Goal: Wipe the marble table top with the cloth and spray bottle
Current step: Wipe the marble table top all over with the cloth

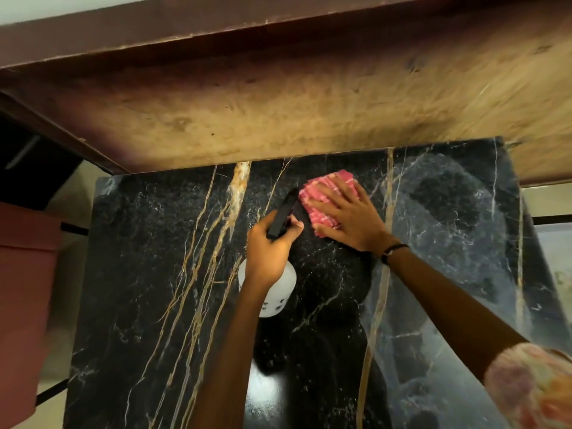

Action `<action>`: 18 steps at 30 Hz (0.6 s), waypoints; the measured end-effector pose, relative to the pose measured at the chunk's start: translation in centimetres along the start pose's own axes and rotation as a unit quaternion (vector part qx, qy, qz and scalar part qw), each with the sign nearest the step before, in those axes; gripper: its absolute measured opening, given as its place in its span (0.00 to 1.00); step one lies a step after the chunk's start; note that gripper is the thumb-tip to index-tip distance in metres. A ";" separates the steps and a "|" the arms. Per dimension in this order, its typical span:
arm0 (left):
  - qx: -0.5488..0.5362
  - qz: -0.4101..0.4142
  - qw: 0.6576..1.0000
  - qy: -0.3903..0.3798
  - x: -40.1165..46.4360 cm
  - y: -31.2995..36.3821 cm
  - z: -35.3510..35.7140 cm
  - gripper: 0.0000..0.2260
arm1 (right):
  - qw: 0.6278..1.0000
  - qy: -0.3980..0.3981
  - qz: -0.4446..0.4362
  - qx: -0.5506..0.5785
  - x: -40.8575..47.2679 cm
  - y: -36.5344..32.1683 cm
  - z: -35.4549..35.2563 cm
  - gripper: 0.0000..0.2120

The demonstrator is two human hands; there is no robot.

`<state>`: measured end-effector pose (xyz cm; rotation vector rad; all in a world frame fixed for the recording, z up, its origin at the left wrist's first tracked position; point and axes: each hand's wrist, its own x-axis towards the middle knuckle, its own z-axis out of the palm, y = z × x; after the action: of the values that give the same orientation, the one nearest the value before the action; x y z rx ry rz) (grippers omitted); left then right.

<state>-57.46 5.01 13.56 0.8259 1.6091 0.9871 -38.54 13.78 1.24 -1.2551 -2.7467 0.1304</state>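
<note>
While the head view is the only one to go on, it shows both hands working near the far edge of the black marble tabletop with gold and white veins [148, 274]. The right hand [343, 218] lies flat with straight fingers pressing on the folded pink-red checked cloth [328, 188], which sits on the stone close to the worn brown wooden panel [278, 113] behind it. The left hand [272, 243] is curled round the black trigger head of the white plastic spray bottle [280, 289], whose nozzle points toward the cloth and the right fingers.

Judging from this, a squeeze now would likely wet the right hand and cloth rather than bare stone. Spray carrying past the edge could mark the wooden panel. The wide streaky sheen on the right side suggests a film that may dry patchy if the cloth only covers the far strip. A wet polished top could also let the pressed cloth skid toward the edge
</note>
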 end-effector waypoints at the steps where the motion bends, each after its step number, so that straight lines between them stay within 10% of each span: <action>1: 0.002 0.001 1.000 -0.002 0.2 0.0 0.1 0.07 | 1.000 -0.001 0.030 0.004 -0.3 1.0 -0.2 0.32; 7: 0.011 0.003 1.000 -0.004 0.6 -0.2 0.4 0.08 | 0.980 -0.024 0.195 0.036 6.9 1.0 -0.8 0.33; 18: 0.015 0.006 1.000 0.015 0.9 -0.3 1.6 0.12 | 0.999 0.013 -0.037 0.025 2.0 -2.1 0.7 0.28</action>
<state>-56.13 5.94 12.71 0.8464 1.6485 0.9905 -41.47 13.89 0.95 -1.1338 -2.7456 0.1743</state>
